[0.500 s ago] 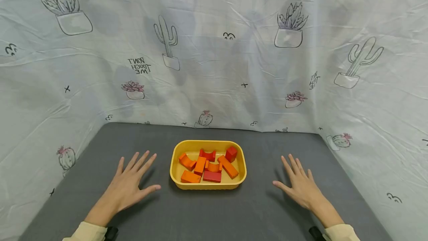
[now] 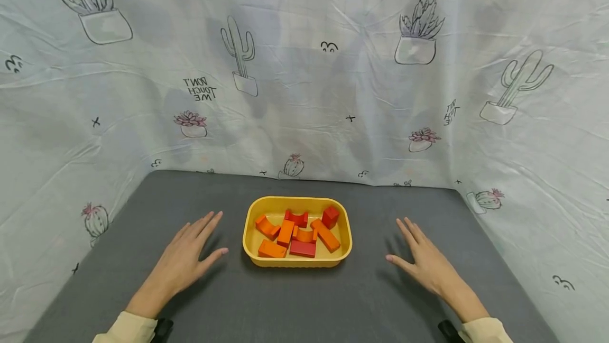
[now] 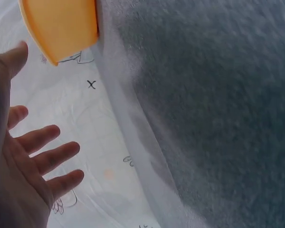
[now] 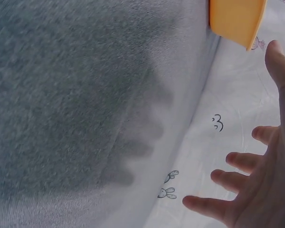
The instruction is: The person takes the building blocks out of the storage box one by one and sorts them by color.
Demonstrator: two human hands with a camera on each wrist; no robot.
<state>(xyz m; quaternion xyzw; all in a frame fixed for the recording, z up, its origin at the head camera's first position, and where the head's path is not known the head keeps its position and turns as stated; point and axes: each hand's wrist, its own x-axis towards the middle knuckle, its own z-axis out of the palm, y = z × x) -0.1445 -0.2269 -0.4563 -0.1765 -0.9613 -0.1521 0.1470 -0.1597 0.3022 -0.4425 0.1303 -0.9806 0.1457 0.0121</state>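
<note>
A yellow tray (image 2: 297,262) stands mid-table in the head view, holding several toy blocks. Orange ones lie in it, among them a long block (image 2: 325,235) and an arched block (image 2: 268,227); red ones include a cube (image 2: 330,216) and a flat block (image 2: 302,249). To the tray's left my left hand (image 2: 183,261) hovers above the table with fingers straight and thumb apart, touching nothing. My right hand (image 2: 428,263) hovers likewise on the right side, farther from the tray. Both wrist views show the tray's end wall (image 3: 66,23) beyond the thumb.
A dark grey cloth (image 2: 304,306) covers the table. White curtains (image 2: 304,68) printed with cacti and succulents rise behind it and along both sides. Black bands (image 2: 163,328) sit at both wrists, below cream sleeves (image 2: 128,330).
The fingers of both hands have drawn closer together, and the left hand has turned slightly onto its edge. The head view has shifted a little. The blocks and tray stay put.
</note>
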